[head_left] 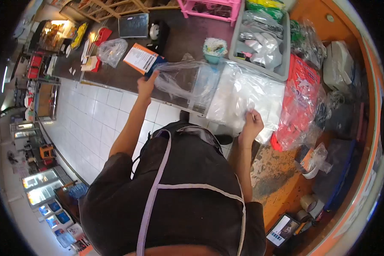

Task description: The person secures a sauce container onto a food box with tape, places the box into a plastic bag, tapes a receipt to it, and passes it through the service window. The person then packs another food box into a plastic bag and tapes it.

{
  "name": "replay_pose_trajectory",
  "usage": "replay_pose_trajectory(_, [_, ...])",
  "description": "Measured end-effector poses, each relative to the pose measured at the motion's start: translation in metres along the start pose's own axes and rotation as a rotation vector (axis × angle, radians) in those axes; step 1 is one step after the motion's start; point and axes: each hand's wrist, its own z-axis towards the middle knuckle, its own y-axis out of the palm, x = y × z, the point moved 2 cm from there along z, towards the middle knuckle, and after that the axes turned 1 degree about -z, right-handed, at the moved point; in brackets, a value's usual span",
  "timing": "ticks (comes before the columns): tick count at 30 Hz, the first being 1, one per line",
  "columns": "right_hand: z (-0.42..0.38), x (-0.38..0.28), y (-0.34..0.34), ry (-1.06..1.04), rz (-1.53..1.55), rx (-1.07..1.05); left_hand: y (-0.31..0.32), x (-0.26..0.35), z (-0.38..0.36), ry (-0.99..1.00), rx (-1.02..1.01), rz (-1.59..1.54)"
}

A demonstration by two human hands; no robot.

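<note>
My left hand point(146, 86) is pinched closed on the end of a thin clear plastic bag point(175, 79), which stretches rightward over the dark counter. Beside that hand lies an orange and white labelled packet point(141, 59), with a dark blue item under it. My right hand point(252, 124) has its fingers pressed together at a stack of clear plastic bags point(243, 96); whether it grips a sheet is too small to tell. Right of the stack lie red printed plastic bags point(301, 94).
Behind the stack stand a grey bin point(286, 51) of wrapped goods and a small green tub point(212, 57). A pink rack point(209, 13), a dark tablet point(133, 25) and a crumpled clear bag point(112, 52) are on the counter. A phone point(282, 230) lies lower right.
</note>
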Motion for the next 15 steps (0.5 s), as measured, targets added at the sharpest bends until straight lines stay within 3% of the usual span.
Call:
replay_pose_trajectory(1, [-0.002,-0.013,0.026,-0.073,0.032,0.009,0.001,-0.018,0.012,-0.010,0.005,-0.019])
replay_pose_trajectory(3, [-0.009,-0.035,0.080,-0.273,0.094,-0.001,0.018,-0.060,0.046,-0.204,-0.216,-0.340])
replay_pose_trajectory(4, [-0.012,-0.046,0.109,-0.403,0.121,-0.025,0.022,-0.062,0.048,-0.206,-0.233,-0.353])
replay_pose_trajectory(5, [-0.020,-0.054,0.139,-0.479,0.141,-0.016,0.027,-0.060,0.043,-0.097,-0.379,-0.345])
replay_pose_trajectory(6, [-0.033,-0.058,0.168,-0.562,0.038,-0.016,0.026,-0.059,0.042,0.010,-0.522,-0.331])
replay_pose_trajectory(7, [-0.043,-0.040,0.194,-0.563,-0.120,-0.113,0.017,-0.059,0.046,0.001,-0.537,-0.335])
replay_pose_trajectory(8, [-0.041,-0.004,0.217,-0.812,-0.346,-0.334,0.009,-0.057,0.050,-0.003,-0.639,-0.282])
replay_pose_trajectory(9, [-0.049,0.027,0.232,-0.505,-0.481,-0.627,0.000,-0.060,0.052,-0.020,-0.747,-0.227])
replay_pose_trajectory(11, [-0.047,0.124,0.230,-0.425,-0.922,-0.855,-0.019,-0.049,0.057,-0.094,-0.870,-0.134])
replay_pose_trajectory(14, [-0.077,0.125,0.232,-0.443,-1.047,-0.852,-0.036,-0.037,0.067,-0.103,-0.998,0.103])
replay_pose_trajectory(15, [-0.082,0.125,0.233,-0.403,-1.144,-0.951,-0.035,-0.031,0.072,0.040,-0.996,0.075])
